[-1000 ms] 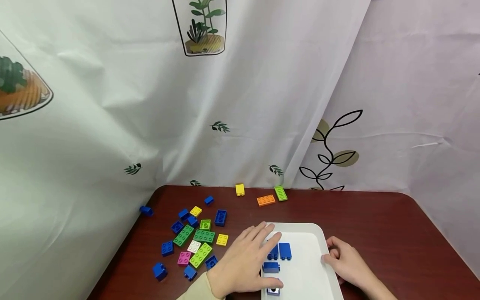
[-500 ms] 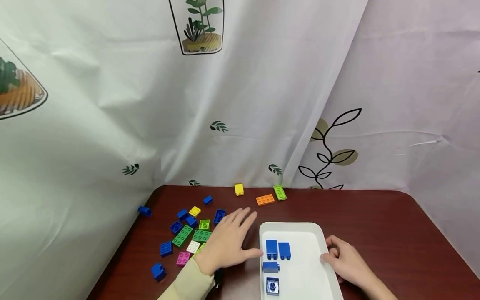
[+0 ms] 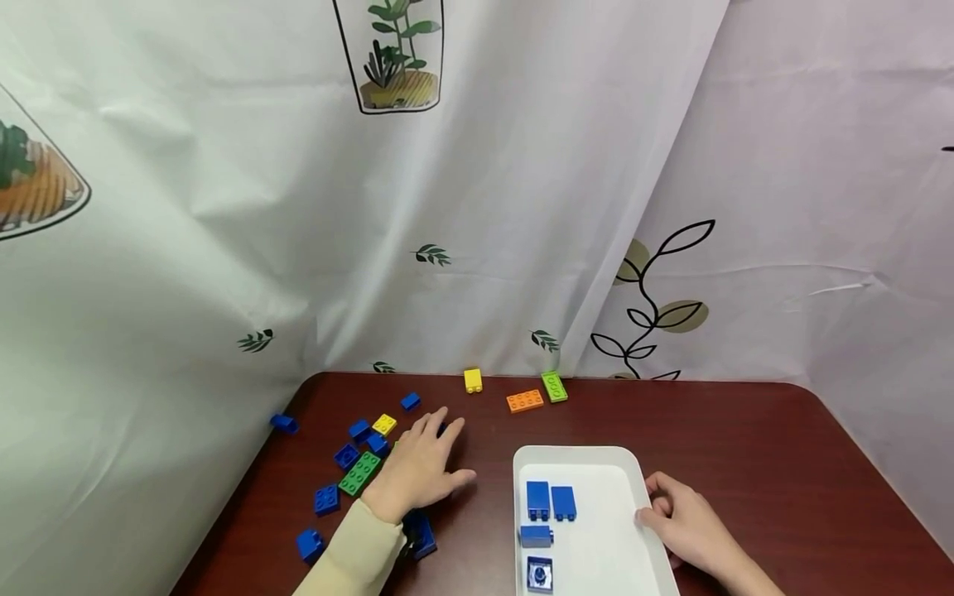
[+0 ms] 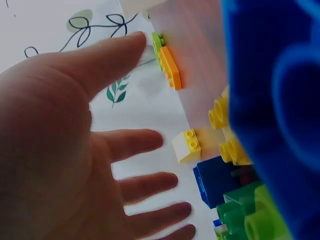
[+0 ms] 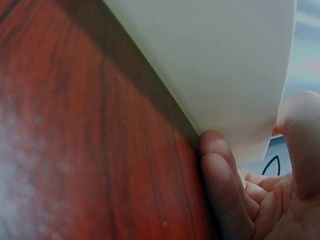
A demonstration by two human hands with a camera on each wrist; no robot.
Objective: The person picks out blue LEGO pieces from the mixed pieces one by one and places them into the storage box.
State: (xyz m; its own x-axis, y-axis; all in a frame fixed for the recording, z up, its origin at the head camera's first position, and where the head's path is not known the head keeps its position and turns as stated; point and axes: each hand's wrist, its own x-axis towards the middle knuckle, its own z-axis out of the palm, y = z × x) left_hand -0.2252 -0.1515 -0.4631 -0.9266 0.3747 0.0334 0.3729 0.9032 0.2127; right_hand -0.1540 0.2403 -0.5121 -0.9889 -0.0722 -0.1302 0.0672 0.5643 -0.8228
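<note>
My left hand (image 3: 413, 472) reaches over the loose toy building bricks on the table, its fingers spread and holding nothing. In the left wrist view, its fingertips point toward a dark blue brick (image 4: 215, 182) and a yellow brick (image 4: 187, 146); a large blue brick (image 4: 270, 110) looms close to that camera. My right hand (image 3: 689, 521) grips the right side of a white tray (image 3: 607, 530), thumb over the rim and fingers low against the outer wall. Several blue bricks stand along the tray's left side, among them a tall one (image 3: 537, 499) and a lying one (image 3: 537, 536).
Around the left hand lie more bricks, including a green one (image 3: 360, 473) and a yellow one (image 3: 384, 425); the forearm hides others. An orange brick (image 3: 525, 401) and a lime brick (image 3: 554, 386) lie near the back edge. A patterned curtain (image 3: 477, 207) hangs behind the table.
My left hand has moved left from above the tray to over the loose bricks, uncovering the blue bricks in the tray. My right hand keeps its grip on the tray.
</note>
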